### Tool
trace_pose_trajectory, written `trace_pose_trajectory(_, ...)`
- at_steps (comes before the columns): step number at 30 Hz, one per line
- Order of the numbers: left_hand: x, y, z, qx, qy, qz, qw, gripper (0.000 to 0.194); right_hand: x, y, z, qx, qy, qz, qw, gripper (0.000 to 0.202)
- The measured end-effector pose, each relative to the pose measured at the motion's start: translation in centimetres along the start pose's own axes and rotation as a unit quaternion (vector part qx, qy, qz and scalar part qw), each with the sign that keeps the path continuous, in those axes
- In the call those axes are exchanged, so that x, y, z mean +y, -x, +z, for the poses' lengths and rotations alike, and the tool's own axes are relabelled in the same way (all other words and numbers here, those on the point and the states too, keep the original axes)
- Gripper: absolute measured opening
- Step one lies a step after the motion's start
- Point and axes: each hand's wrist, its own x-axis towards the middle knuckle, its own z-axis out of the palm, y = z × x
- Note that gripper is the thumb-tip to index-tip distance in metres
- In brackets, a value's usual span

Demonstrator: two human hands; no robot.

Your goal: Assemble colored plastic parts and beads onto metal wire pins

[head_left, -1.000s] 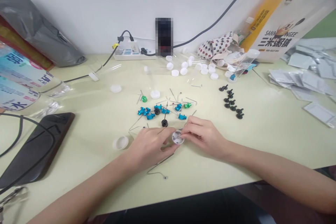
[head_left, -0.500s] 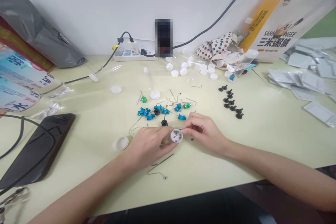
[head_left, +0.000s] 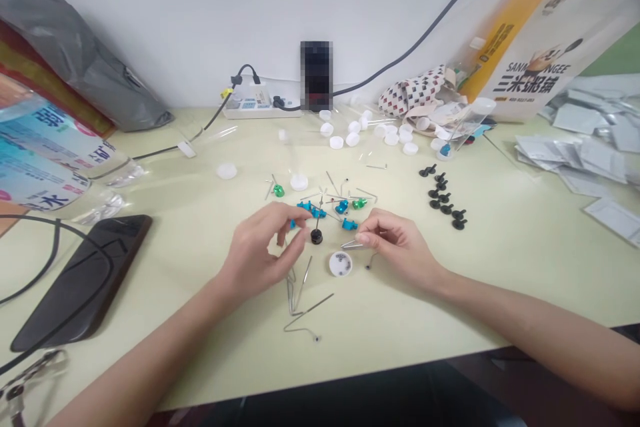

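Two hands apart | left hand [head_left: 267, 247] open, reaching beside black knob [head_left: 317, 236] | right hand [head_left: 395, 240] pinching thin metal rod [head_left: 352, 245]

The left hand [head_left: 270, 240] partly covers a blue fitting [head_left: 293, 223], and the right hand [head_left: 363, 237] hides one end of the slim metal rods [head_left: 351, 245]. Dark bits [head_left: 343, 257] in the white cap [head_left: 337, 271] are too small to identify. Pixelation obscures the upright dark device [head_left: 317, 75].
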Motion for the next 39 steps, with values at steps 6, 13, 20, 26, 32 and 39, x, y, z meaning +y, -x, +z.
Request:
trace_pose_trajectory(6, -0.9, -0.7, 0.2, -0.157, 0.040, -0.059, 0.985, 0.039, 0.1, 0.1, -0.1, 0.012, -0.012, 0.007, 1.000, 0.016)
trace_pose_trajectory(13, -0.7, -0.6, 1.5, -0.195, 0.084, -0.122, 0.969, 0.025, 0.0, -0.1, -0.2, 0.016, -0.007, -0.003, 1.000, 0.018)
trace_pose_trajectory(20, -0.4, -0.6, 1.7, -0.164, 0.061, -0.111, 0.978, 0.017, 0.0, -0.1, -0.1, 0.019, -0.003, -0.007, 1.000, 0.019)
trace_pose_trajectory(26, 0.0, -0.2, 1.6, -0.125, 0.176, -0.153, 0.964, 0.014, 0.1, -0.2, -0.1, 0.021, -0.001, -0.007, 1.000, 0.018)
trace_pose_trajectory(32, 0.5, -0.4, 1.3, -0.133, 0.244, -0.183, 0.943, 0.013, 0.1, -0.1, -0.1, 0.028, -0.006, -0.001, 1.000, 0.019)
trace_pose_trajectory(39, 0.9, -0.4, 1.4, -0.147, 0.280, -0.193, 0.929, 0.019, 0.0, -0.1, 0.0, 0.038, -0.004, -0.006, 0.999, 0.021)
